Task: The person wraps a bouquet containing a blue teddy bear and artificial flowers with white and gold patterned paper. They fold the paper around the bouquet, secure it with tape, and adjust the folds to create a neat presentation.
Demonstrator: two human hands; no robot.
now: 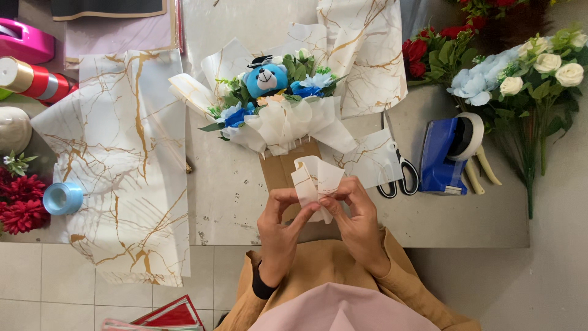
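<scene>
Your left hand (278, 224) and right hand (355, 214) pinch a folded marble-print paper piece (315, 181) between their fingers, just below the bouquet (275, 104) with its blue teddy bear on the desk (465, 214). Scissors (398, 175) and a blue tape dispenser (447, 156) lie right; a large wrapping sheet (128, 165) lies left.

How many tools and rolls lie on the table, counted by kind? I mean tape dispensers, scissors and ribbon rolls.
Tape dispensers: 2, a blue one on the right and a pink one at the top left corner.
Scissors: 1, black-handled, beside the blue dispenser.
Ribbon rolls: 2, a light blue roll and a red and gold roll.
Total: 5
</scene>
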